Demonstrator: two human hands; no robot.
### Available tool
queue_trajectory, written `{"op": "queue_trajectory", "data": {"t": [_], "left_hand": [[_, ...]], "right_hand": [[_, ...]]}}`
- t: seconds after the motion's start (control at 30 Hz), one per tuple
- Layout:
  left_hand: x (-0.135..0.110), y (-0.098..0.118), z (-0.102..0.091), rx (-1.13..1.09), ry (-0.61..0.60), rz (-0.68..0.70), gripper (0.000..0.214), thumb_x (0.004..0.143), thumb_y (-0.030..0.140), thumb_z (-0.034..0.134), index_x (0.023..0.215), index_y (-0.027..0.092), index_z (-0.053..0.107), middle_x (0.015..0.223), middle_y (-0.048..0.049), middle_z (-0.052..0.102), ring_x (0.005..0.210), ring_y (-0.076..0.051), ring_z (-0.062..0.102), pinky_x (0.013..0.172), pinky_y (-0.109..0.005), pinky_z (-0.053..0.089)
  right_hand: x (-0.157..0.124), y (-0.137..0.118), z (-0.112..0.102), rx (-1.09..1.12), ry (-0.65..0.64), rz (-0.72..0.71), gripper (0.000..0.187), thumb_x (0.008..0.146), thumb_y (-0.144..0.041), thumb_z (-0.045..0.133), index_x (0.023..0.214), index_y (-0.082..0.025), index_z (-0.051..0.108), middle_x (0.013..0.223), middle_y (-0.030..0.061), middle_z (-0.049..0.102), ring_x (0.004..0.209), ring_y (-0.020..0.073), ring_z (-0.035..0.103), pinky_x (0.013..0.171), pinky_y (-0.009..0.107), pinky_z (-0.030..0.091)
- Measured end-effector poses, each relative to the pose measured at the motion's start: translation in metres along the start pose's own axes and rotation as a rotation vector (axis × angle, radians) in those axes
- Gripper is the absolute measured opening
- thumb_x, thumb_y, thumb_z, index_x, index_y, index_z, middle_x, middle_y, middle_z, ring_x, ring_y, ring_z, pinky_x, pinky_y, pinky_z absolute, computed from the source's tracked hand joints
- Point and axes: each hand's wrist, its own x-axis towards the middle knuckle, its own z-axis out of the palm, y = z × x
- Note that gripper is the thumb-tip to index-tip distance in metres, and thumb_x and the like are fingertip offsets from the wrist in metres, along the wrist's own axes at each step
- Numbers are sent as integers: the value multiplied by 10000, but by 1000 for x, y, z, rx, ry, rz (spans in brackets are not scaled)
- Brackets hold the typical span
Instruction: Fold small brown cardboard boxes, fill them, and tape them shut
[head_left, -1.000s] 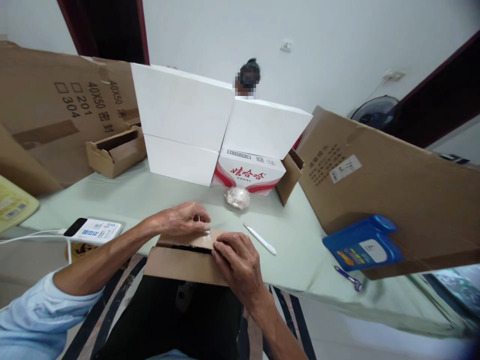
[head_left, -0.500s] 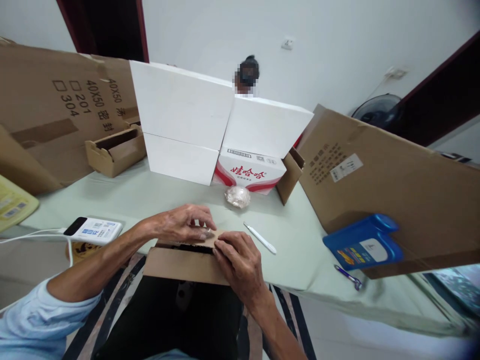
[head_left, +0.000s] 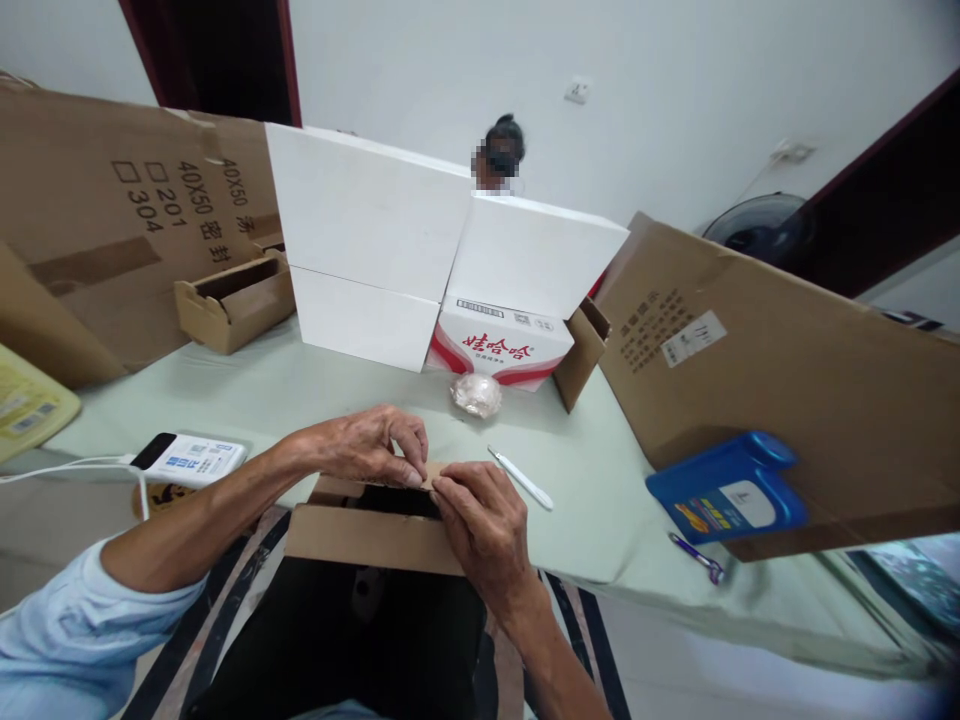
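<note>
A small brown cardboard box [head_left: 367,537] rests at my lap by the table's front edge, its dark inside partly showing. My left hand [head_left: 379,447] pinches the box's far rim, thumb and forefinger meeting near the right corner. Close beside it, my right hand [head_left: 484,525] grips that same corner, its fingers bent over the edge and covering it. Beyond my right hand lies a slim white craft knife [head_left: 520,477] on the table. Farther back is a crumpled clear plastic bundle [head_left: 476,396].
White boxes [head_left: 367,210] and a red-and-white carton [head_left: 499,345] stand at the back. Large cardboard panels flank the green-covered table [head_left: 225,390]. A blue bottle [head_left: 727,490] and purple peeler [head_left: 697,557] are right; a white power bank [head_left: 199,460] is left. A person [head_left: 502,150] is behind.
My left fingers have closed into a pinch at the box rim, near my right hand. More of the box's dark opening now shows.
</note>
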Motion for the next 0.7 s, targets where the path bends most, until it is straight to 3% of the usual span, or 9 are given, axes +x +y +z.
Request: {"op": "queue_trajectory", "data": {"t": [0.23, 0.47, 0.6, 0.7], "left_hand": [[1, -6, -4, 41, -11, 28, 198, 958, 360, 807, 956, 187, 902, 1002, -90, 774, 871, -184, 697, 787, -271, 534], [8, -14, 5, 95, 33, 53, 179, 962, 234, 733, 859, 156, 858, 867, -73, 767, 804, -175, 689, 774, -268, 520], [9, -11, 11, 179, 41, 20, 186, 904, 88, 650, 856, 155, 817, 859, -50, 761, 791, -163, 676, 760, -257, 502], [7, -7, 14, 198, 77, 10, 185, 891, 73, 633, 840, 162, 788, 850, -36, 752, 776, -154, 663, 737, -251, 489]], "right_hand": [[-3, -1, 0, -2, -3, 0, 152, 1042, -92, 669, 1083, -232, 712, 975, 66, 767, 884, 203, 666, 797, 363, 547], [-7, -5, 0, 9, -3, 0, 167, 1048, -94, 657, 1103, -245, 699, 977, 63, 768, 877, 213, 680, 794, 376, 546], [-9, -7, -1, 16, 3, 0, 179, 1048, -82, 650, 1122, -241, 688, 986, 68, 771, 878, 216, 680, 788, 378, 551], [-10, -7, -1, 15, 0, 0, 195, 1045, -77, 653, 1136, -247, 682, 991, 65, 768, 883, 217, 680, 795, 380, 554]]}}
